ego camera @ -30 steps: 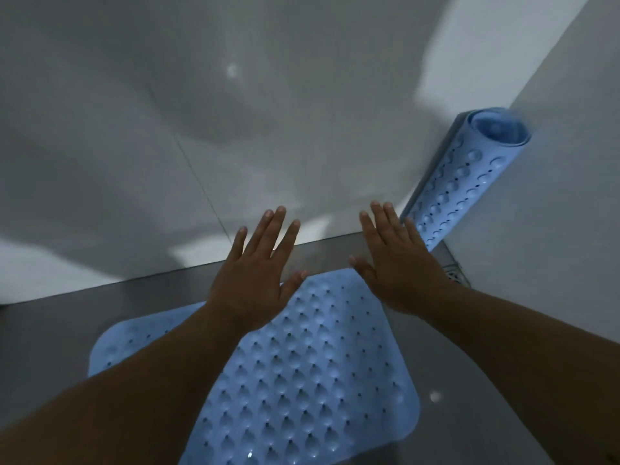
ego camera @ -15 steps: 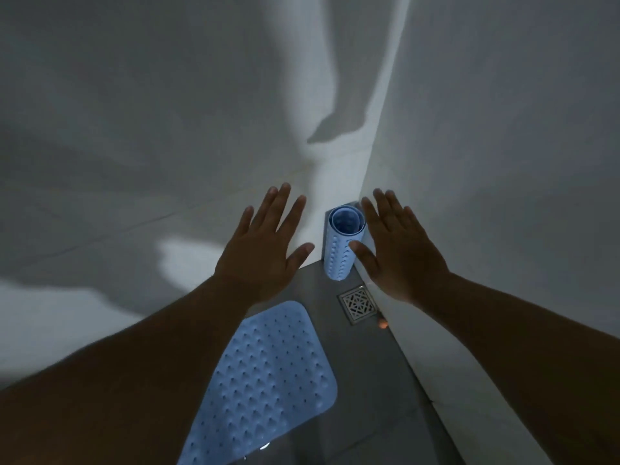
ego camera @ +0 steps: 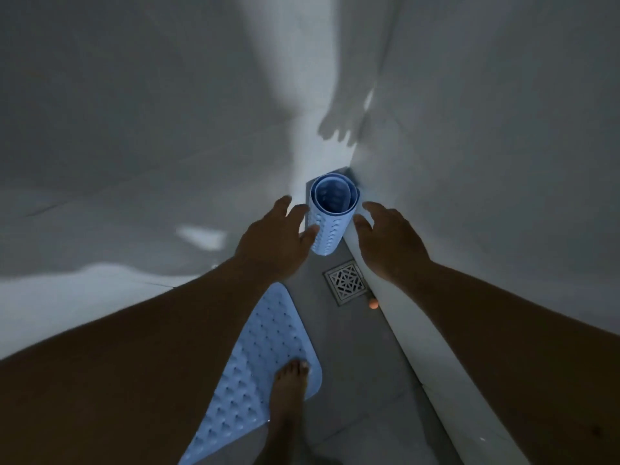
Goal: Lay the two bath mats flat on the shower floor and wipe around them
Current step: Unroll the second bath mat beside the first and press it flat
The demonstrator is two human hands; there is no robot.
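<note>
- Since 0.5 s ago: both hands had closed in on the rolled mat (ego camera: 330, 223); they'd been held up flat w/ fingers spread, short of it. View had also shifted down, so a bare foot (ego camera: 288, 387) came into frame.
- Left hand (ego camera: 273, 243) sat at the roll's left side, fingers loosely curved & apart, thumb tip at or touching the roll's dimpled wall. Not wrapped round it; couldn't tell if there was real contact.
- Right hand (ego camera: 385, 241) was just beside the roll's right side, fingers curled inward, open, holding nothing. Thumb close to the roll; touching or not, couldn't tell.
- Rolled mat stood upright in the corner where the two light walls (ego camera: 503, 162) met, open end facing up, pale blue w/ raised bumps outside.
- Flat mat (ego camera: 265, 357), same blue, lay spread on the dark shower floor (ego camera: 362, 380), left of centre, partly hidden by the left forearm.
- Bare foot rested on the flat mat's right edge, toes pointing toward the corner.
- Square metal drain grate (ego camera: 346, 281) was set in the floor between flat mat & right wall, just in front of the roll.
- Small orange spot (ego camera: 373, 304) sat on the floor by the grate's right corner, at the wall base; too small to ID.
- Hand shadow (ego camera: 342, 119) fell on the walls above the roll.
</note>
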